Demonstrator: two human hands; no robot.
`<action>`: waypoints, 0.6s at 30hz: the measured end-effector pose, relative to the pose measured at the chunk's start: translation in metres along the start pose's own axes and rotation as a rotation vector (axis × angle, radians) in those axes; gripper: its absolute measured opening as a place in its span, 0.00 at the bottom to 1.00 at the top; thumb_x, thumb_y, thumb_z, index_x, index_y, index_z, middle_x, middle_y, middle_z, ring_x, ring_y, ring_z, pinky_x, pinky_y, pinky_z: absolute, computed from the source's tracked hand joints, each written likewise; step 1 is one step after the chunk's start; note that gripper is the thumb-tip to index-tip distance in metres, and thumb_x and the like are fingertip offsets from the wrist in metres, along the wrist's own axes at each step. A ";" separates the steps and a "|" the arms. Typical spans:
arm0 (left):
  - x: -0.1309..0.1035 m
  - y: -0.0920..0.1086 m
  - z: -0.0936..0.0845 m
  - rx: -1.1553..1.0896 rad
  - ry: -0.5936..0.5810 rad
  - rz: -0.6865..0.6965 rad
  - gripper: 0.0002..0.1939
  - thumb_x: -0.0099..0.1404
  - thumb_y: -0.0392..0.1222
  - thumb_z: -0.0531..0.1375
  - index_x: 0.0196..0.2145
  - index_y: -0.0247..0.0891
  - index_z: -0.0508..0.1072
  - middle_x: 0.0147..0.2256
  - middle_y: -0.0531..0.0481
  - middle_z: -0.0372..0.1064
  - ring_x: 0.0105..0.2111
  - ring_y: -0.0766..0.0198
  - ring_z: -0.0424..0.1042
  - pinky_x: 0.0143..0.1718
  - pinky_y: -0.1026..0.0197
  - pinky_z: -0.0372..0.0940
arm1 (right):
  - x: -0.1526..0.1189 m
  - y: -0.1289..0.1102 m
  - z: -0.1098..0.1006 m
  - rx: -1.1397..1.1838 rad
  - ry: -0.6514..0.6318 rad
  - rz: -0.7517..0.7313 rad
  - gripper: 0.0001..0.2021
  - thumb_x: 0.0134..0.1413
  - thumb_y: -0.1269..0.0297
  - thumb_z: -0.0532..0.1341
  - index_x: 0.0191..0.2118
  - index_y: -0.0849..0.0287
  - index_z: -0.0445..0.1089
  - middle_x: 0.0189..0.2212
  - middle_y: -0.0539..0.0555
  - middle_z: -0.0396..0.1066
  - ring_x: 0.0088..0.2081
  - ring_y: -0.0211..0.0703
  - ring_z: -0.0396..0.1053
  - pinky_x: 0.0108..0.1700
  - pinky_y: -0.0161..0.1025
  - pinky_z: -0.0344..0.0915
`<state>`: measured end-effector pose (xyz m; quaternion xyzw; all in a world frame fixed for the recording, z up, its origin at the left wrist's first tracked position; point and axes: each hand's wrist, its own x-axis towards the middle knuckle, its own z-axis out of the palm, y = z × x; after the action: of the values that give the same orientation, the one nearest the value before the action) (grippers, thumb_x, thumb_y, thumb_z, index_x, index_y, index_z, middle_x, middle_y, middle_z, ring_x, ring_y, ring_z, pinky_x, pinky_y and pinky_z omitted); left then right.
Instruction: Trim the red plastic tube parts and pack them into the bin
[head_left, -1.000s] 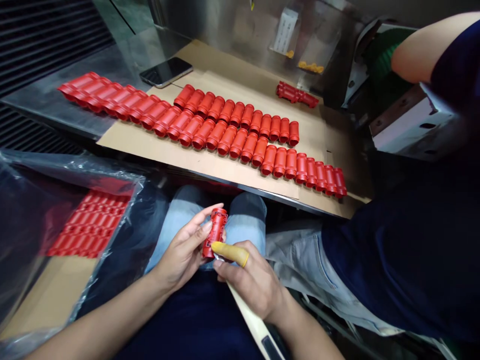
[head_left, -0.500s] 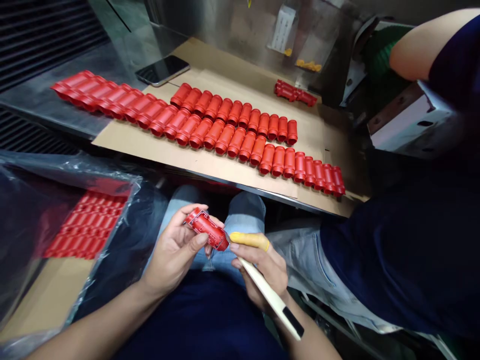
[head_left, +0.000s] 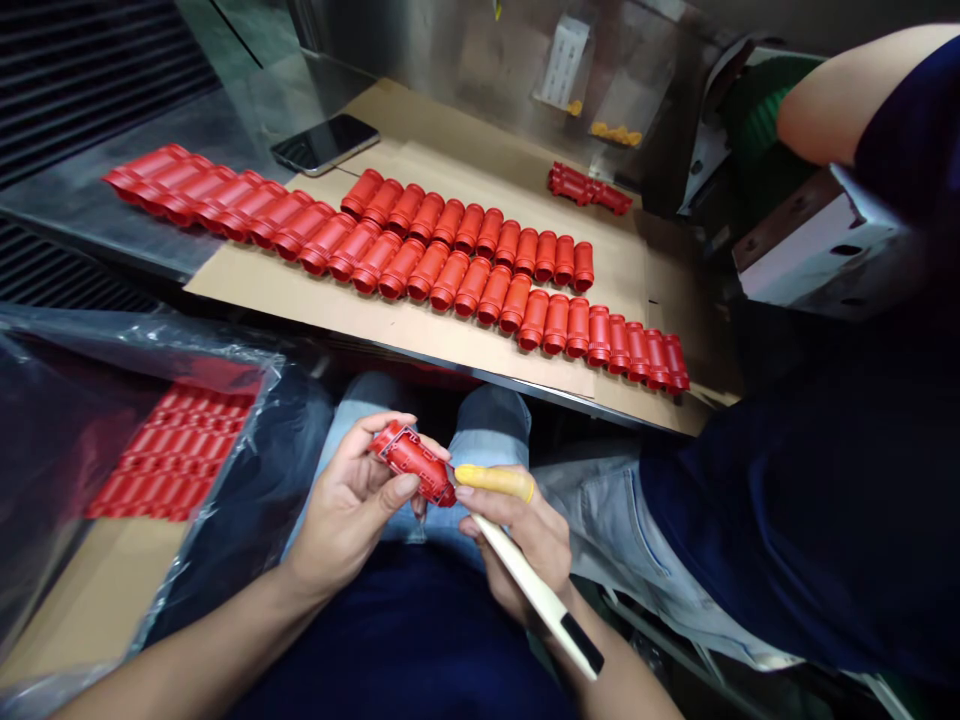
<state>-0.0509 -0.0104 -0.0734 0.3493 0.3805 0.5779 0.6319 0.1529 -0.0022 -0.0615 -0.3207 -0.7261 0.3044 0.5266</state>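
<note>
Above my lap, my left hand (head_left: 349,505) is closed around a red plastic housing (head_left: 415,464), a short ribbed half-tube with its hollow, pale-edged side toward me. The part lies tilted, its lower end toward the right. My right hand (head_left: 525,535) grips a knife (head_left: 536,590) by its long cream handle with a black end. Little of the blade shows; its tip is at the housing's right end. A yellow finger cot (head_left: 495,481) covers my right index finger.
Two rows of red housings (head_left: 427,268) lie on cardboard (head_left: 300,300) over the bench. Two more red parts (head_left: 589,187) and a phone (head_left: 325,143) lie farther back. A plastic-lined box (head_left: 112,580) with red parts stands left. A co-worker's arm (head_left: 862,95) is at right.
The housing has turned slightly in my left hand. My right hand and the knife have shifted a little to the left.
</note>
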 end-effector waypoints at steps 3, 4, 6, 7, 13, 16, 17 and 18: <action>0.000 0.001 0.002 -0.027 0.006 0.009 0.21 0.76 0.36 0.66 0.63 0.41 0.68 0.50 0.42 0.81 0.34 0.64 0.79 0.35 0.64 0.77 | -0.001 -0.001 0.001 0.011 0.005 0.027 0.17 0.71 0.75 0.65 0.61 0.57 0.77 0.53 0.61 0.82 0.51 0.51 0.81 0.54 0.47 0.81; 0.000 0.001 0.003 -0.035 0.009 0.012 0.21 0.76 0.36 0.66 0.62 0.41 0.68 0.50 0.41 0.81 0.34 0.63 0.79 0.35 0.64 0.77 | -0.002 -0.002 0.001 0.016 0.007 0.038 0.17 0.71 0.75 0.65 0.61 0.57 0.77 0.53 0.61 0.82 0.52 0.50 0.81 0.54 0.47 0.81; 0.000 0.001 0.004 -0.049 0.018 0.019 0.21 0.76 0.36 0.66 0.62 0.41 0.69 0.50 0.41 0.81 0.34 0.63 0.79 0.35 0.63 0.77 | -0.002 -0.004 0.001 0.023 0.013 0.056 0.16 0.71 0.74 0.65 0.60 0.56 0.78 0.53 0.61 0.81 0.52 0.50 0.81 0.55 0.46 0.81; 0.000 0.001 0.004 -0.056 0.023 0.022 0.21 0.75 0.36 0.67 0.62 0.40 0.69 0.50 0.41 0.81 0.34 0.63 0.79 0.34 0.63 0.77 | -0.002 -0.004 0.001 0.024 0.016 0.064 0.16 0.72 0.74 0.65 0.60 0.56 0.78 0.53 0.61 0.81 0.53 0.50 0.81 0.55 0.45 0.81; 0.002 0.001 0.005 -0.097 0.036 0.033 0.20 0.74 0.34 0.67 0.61 0.40 0.70 0.50 0.40 0.81 0.33 0.64 0.79 0.34 0.63 0.77 | -0.005 -0.008 0.000 0.014 0.018 0.118 0.15 0.72 0.73 0.65 0.59 0.56 0.78 0.54 0.61 0.81 0.53 0.49 0.81 0.56 0.43 0.81; 0.002 0.001 0.005 -0.111 0.041 0.033 0.21 0.74 0.34 0.66 0.61 0.41 0.71 0.50 0.41 0.82 0.32 0.64 0.79 0.33 0.63 0.78 | -0.009 -0.008 0.000 -0.001 0.018 0.146 0.15 0.72 0.72 0.65 0.59 0.55 0.78 0.54 0.60 0.81 0.53 0.49 0.81 0.57 0.44 0.81; 0.002 0.001 0.005 -0.113 0.043 0.031 0.21 0.74 0.34 0.67 0.62 0.41 0.71 0.50 0.41 0.82 0.32 0.64 0.79 0.33 0.63 0.78 | -0.010 -0.008 0.000 -0.007 0.019 0.156 0.15 0.72 0.72 0.65 0.59 0.55 0.78 0.54 0.60 0.81 0.54 0.50 0.81 0.57 0.44 0.81; 0.002 0.001 0.005 -0.114 0.047 0.032 0.21 0.74 0.34 0.67 0.62 0.41 0.71 0.50 0.41 0.82 0.32 0.64 0.79 0.33 0.63 0.78 | -0.012 -0.008 0.000 -0.012 0.018 0.168 0.14 0.72 0.71 0.65 0.59 0.54 0.78 0.54 0.60 0.81 0.54 0.50 0.81 0.57 0.44 0.81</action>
<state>-0.0465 -0.0084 -0.0705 0.3052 0.3560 0.6168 0.6322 0.1549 -0.0161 -0.0617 -0.3863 -0.6939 0.3402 0.5036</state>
